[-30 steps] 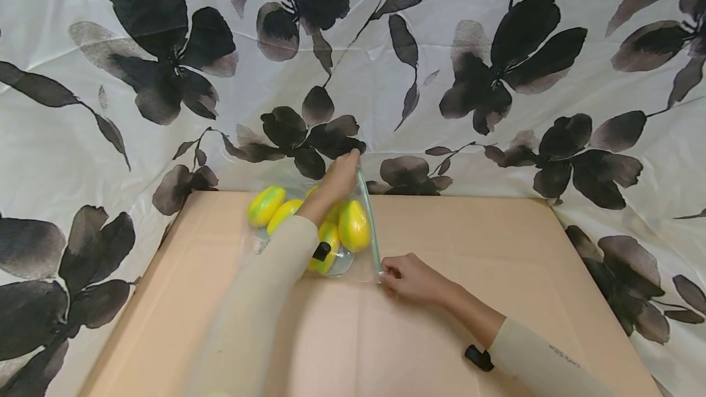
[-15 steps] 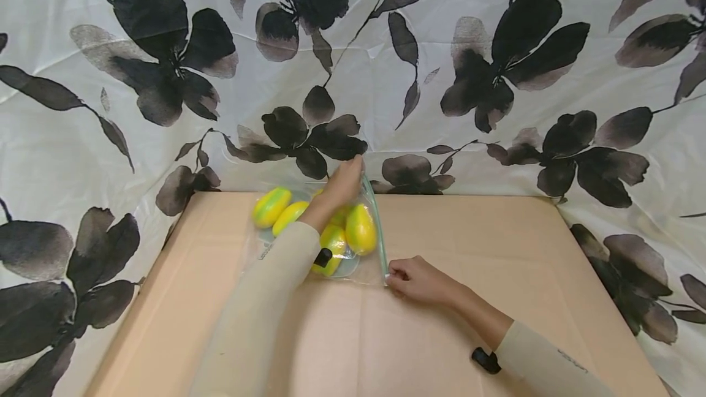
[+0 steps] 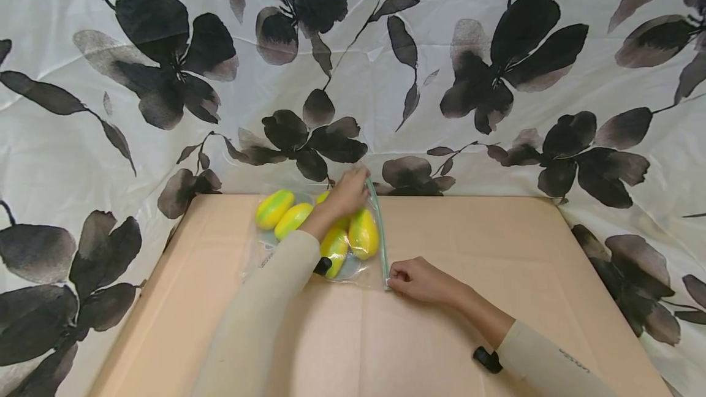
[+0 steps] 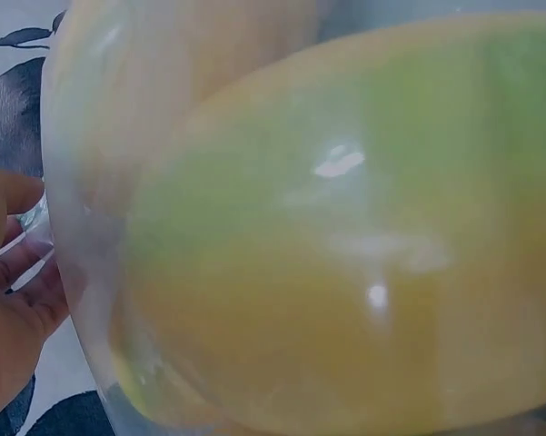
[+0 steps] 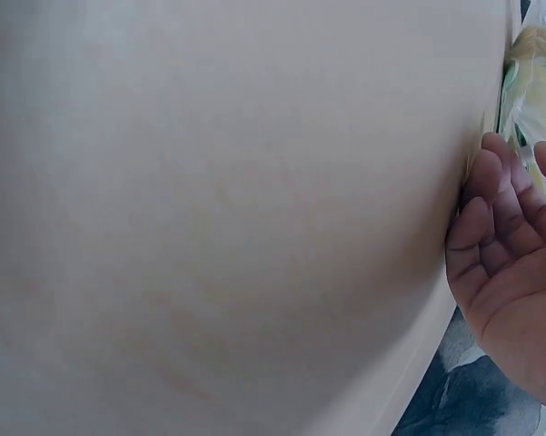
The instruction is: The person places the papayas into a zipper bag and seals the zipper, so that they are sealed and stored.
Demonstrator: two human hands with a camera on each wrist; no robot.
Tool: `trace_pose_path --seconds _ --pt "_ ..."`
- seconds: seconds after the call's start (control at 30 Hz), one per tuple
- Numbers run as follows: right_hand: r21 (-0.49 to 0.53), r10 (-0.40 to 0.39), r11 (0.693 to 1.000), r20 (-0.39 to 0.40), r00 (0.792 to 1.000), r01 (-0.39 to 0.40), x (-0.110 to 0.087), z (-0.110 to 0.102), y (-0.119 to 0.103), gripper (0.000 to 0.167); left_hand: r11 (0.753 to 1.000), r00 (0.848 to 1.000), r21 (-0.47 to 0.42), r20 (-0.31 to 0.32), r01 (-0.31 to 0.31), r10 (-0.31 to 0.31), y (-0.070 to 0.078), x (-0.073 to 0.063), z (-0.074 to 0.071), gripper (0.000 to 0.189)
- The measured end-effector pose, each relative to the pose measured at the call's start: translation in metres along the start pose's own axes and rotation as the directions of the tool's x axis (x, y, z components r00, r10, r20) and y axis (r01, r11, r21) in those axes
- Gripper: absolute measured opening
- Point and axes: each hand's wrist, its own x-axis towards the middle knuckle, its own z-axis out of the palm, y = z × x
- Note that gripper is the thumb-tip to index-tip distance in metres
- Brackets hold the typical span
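Note:
A clear zip bag with a green zip edge lies at the back middle of the table, holding several yellow-green, mango-like fruits. At the far end of the zip edge, my left hand pinches the bag, its forearm crossing over the fruits and hiding some. One fruit fills most of the left wrist view, with left-hand fingers on the plastic at its left side. My right hand pinches the near end of the zip edge, where a small whitish piece shows by the fingertips.
The bag rests on a tan board-like table. Behind and around it hangs or lies white cloth with dark flower prints. A small black device sits at the right wrist.
The bag and both hands have shifted slightly right and toward me in the head view. The left hand has come down a little with the bag's far corner; both grips stay.

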Motion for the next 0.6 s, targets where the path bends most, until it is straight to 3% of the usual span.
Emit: trace_pose_path --seconds 0.27,0.6 --pt "0.007 0.049 0.999 -0.051 0.998 -0.049 0.006 -0.011 0.006 0.009 1.0 1.0 -0.006 0.001 0.013 -0.013 -0.001 -0.008 0.003 0.045" --pt "0.048 0.133 0.991 -0.149 0.98 -0.127 0.031 -0.041 0.002 0.034 1.0 1.0 0.007 0.015 0.016 -0.016 -0.008 -0.02 0.009 0.055"
